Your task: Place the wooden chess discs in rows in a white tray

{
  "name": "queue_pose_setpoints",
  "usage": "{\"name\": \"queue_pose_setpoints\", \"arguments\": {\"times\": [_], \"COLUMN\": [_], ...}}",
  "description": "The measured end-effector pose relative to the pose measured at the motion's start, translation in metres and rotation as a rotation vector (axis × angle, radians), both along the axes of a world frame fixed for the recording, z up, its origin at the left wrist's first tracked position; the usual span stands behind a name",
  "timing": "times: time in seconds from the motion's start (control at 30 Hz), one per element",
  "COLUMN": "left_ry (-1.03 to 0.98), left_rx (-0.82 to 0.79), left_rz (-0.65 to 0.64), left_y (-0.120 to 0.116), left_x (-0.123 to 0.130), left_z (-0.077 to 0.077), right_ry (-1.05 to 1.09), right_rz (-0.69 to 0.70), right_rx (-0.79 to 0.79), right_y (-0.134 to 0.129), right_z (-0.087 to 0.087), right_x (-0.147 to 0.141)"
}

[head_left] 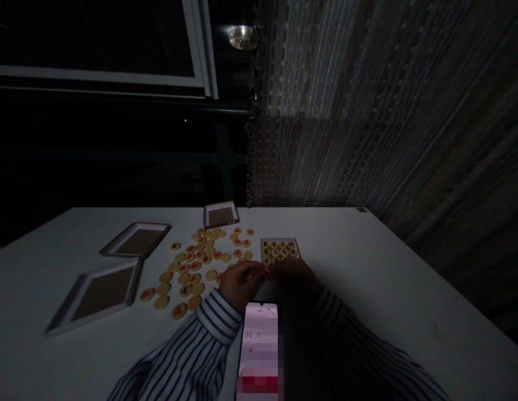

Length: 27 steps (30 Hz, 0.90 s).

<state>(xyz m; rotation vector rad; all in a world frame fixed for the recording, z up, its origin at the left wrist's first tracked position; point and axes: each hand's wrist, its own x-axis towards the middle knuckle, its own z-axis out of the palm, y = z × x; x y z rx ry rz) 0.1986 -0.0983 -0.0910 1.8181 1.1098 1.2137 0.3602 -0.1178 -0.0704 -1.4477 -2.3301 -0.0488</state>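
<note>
A small shallow box [279, 240] holds rows of round xiangqi pieces [284, 252], with black characters facing up. My left hand [242, 281] is at the box's near left corner, its fingers bent and pressed together at the tips. Touching or nearly touching them are the fingers of my right hand [298, 278], curled over the near right part of the box. A sliver of a piece [267, 268] shows between the fingertips; whether it is held or lies in the box I cannot tell. Many loose xiangqi pieces [195, 265], some red-marked and some blank side up, are scattered left of my hands.
Three open, shallow trays stand on the white table [367, 312]: one at the back [221, 205], two at the left [136, 224] [92, 320]. A lit phone [261, 328] showing a timer is below my hands. A bead curtain [317, 111] hangs behind the table. The room is dim.
</note>
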Motion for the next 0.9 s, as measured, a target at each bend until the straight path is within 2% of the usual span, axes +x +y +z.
{"name": "queue_pose_setpoints", "arguments": {"times": [0.2, 0.4, 0.6, 0.9], "left_ry": [-0.056, -0.137, -0.155, -0.171], "left_rx": [-0.086, -0.137, -0.129, -0.168], "left_rz": [0.015, 0.055, 0.029, -0.003], "left_y": [0.001, 0.001, 0.001, -0.003], "left_x": [0.0, 0.002, 0.002, 0.004], "left_z": [0.005, 0.006, 0.002, 0.005], "right_ry": [0.038, 0.087, 0.107, 0.095], "right_rz": [-0.052, -0.054, -0.079, -0.076], "right_rx": [-0.016, 0.032, 0.082, 0.058], "right_y": [-0.002, -0.002, 0.001, 0.001], "right_z": [0.002, -0.004, -0.012, -0.008], "right_x": [0.0, 0.0, 0.002, 0.003]}}
